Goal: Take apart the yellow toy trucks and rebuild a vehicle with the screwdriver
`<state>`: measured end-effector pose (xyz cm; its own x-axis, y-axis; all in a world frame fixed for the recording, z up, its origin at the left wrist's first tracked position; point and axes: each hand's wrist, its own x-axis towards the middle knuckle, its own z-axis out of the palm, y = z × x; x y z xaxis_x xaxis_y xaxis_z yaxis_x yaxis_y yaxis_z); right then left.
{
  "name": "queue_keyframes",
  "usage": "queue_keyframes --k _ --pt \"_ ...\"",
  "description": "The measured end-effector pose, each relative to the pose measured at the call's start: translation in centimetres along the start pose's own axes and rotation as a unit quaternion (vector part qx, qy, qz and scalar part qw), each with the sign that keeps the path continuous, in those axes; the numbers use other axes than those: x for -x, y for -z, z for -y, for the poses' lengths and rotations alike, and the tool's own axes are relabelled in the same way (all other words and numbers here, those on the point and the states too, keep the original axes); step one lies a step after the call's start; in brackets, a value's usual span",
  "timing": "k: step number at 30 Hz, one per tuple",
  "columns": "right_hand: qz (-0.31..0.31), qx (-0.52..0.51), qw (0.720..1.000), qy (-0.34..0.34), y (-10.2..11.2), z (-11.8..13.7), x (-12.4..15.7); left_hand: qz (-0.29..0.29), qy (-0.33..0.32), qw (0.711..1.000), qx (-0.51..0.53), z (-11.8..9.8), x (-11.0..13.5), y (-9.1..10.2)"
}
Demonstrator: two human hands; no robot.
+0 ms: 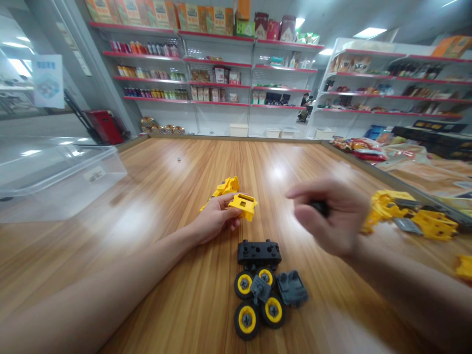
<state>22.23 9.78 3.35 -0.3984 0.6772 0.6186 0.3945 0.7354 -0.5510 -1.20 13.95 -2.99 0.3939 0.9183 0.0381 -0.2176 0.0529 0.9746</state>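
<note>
Yellow plastic piece [248, 202] in the head view sits just below centre, pinched between the thumb and fingers of the left hand [218, 216]. At 3 o'clock from it, the right hand [330, 219], blurred, curls its fingers around a small dark piece [320, 207]. Toward 5 o'clock a black base [259, 252] rests on the counter [177, 290]; four yellow-hubbed wheels [246, 319] lie at 6 o'clock.

A clear tub [62, 189] sits at 9 o'clock on the table [210, 155]. A red box [105, 127] and a sign [48, 81] are at 10, shelves [217, 63] at 12, snack bags [363, 146] at 3.
</note>
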Motion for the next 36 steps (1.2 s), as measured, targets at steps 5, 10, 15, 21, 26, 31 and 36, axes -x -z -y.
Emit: queue_keyframes --k 5,10,15,21,26,31,36 --pt "0.044 -0.006 0.999 -0.029 -3.9 -4.3 -0.2 -0.010 -0.005 1.000 -0.024 0.1 0.2 0.0" --pt "0.143 -0.018 0.989 -0.023 -4.2 -4.8 0.3 -0.016 -0.029 0.999 -0.030 -0.2 0.4 -0.3" --pt "0.163 -0.036 0.985 -0.035 -4.1 -4.8 0.5 -0.004 -0.030 0.998 -0.051 -0.1 0.4 -0.2" --pt "0.165 -0.071 0.982 -0.062 -4.4 -5.1 0.5 0.016 -0.062 0.991 -0.113 -0.4 0.6 -0.1" --pt "0.182 -0.117 0.973 -0.082 -4.3 -5.1 0.4 0.030 -0.071 0.987 -0.145 -0.5 0.6 0.0" --pt "0.193 -0.150 0.966 -0.088 -4.2 -5.5 0.6 0.030 -0.075 0.987 -0.138 -0.2 0.6 0.2" --pt "0.218 -0.170 0.958 -0.072 -2.9 -5.1 0.1 0.014 -0.067 0.993 -0.097 0.4 0.2 0.3"
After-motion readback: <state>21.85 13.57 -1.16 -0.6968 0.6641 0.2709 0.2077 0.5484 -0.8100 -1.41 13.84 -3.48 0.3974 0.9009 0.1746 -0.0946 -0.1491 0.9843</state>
